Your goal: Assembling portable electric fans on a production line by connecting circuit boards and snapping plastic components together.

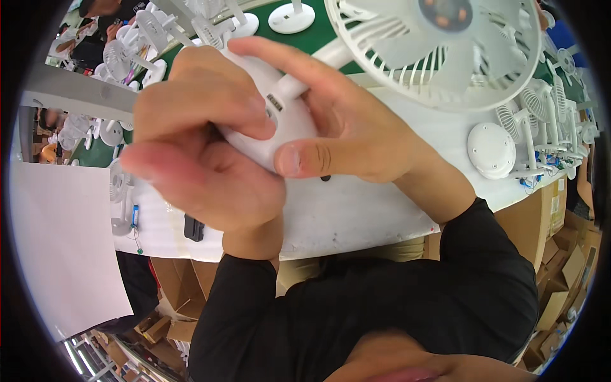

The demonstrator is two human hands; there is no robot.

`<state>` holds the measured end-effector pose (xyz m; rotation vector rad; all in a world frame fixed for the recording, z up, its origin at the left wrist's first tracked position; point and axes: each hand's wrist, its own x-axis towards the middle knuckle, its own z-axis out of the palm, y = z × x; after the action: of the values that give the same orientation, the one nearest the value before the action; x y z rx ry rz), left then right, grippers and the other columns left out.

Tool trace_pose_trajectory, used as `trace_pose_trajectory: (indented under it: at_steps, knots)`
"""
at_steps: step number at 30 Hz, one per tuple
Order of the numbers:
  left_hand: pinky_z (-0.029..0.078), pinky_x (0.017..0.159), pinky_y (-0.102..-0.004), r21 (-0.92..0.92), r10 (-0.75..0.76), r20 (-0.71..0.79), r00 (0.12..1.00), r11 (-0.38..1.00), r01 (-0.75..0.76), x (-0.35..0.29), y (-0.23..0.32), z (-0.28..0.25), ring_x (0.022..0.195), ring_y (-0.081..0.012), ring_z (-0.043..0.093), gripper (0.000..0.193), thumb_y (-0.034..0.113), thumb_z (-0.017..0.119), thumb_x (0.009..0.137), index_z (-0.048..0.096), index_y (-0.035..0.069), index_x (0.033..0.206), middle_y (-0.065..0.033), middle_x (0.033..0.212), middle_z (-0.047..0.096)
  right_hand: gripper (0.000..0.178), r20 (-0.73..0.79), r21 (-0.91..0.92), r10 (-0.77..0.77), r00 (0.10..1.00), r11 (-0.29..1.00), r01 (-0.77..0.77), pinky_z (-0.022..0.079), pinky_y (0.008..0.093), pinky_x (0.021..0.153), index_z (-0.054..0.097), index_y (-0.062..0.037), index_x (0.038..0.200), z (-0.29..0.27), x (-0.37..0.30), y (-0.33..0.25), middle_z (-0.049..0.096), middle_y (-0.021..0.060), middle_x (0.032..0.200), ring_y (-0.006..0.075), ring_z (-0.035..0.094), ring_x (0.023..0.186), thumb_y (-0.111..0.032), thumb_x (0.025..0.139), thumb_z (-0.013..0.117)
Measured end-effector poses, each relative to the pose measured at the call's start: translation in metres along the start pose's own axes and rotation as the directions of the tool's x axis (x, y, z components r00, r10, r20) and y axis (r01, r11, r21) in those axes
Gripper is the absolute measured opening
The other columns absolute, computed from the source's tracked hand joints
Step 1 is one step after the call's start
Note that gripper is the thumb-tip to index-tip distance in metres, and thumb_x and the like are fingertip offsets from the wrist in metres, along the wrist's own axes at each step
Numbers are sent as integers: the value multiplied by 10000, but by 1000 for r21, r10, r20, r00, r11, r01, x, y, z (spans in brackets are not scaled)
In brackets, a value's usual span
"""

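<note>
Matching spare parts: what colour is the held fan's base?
The fan base is white, clearest in the head view.

The counter (363, 219) has a white top. A round white disc (492, 151) lies on it and serves as the reference. Immediately right of the disc, white fans (536, 102) and blue parts with wires (550, 160) sit close together. Well left of the disc lies a black object (193, 228); farther left of the disc is a blue cylinder (135, 216) with a thin wire.
</note>
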<state>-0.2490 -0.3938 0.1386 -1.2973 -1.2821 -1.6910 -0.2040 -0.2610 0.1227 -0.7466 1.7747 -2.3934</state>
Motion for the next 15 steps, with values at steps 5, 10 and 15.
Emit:
trace_pose_trajectory:
  at_steps: [5,10,15]
  knots:
    - [353,659,-292,-73,-259,-250,933,966,248,5,2,2,615,-152,429,555,409,196,1068,555,77,806,-28,603,465,908,9,159,-21,1000,987,20,444,324,982,302,16,1512,7,0,9,499,219,1356,261,536,1149,-244,796,796]
    - [353,679,-301,-282,-364,-141,921,906,315,-4,-1,-4,627,-150,431,565,403,198,1064,556,70,782,-35,613,477,930,-7,162,73,997,984,-71,430,327,1004,284,2,1525,3,0,0,483,217,1379,270,522,1174,-263,796,796]
    - [357,686,-317,-149,-174,-62,983,975,163,-4,-6,-1,628,-157,429,570,420,200,1059,551,65,785,-41,620,480,953,-11,82,119,993,990,-118,395,353,1043,265,-29,1542,0,1,0,463,219,1405,297,492,1227,-270,792,800]
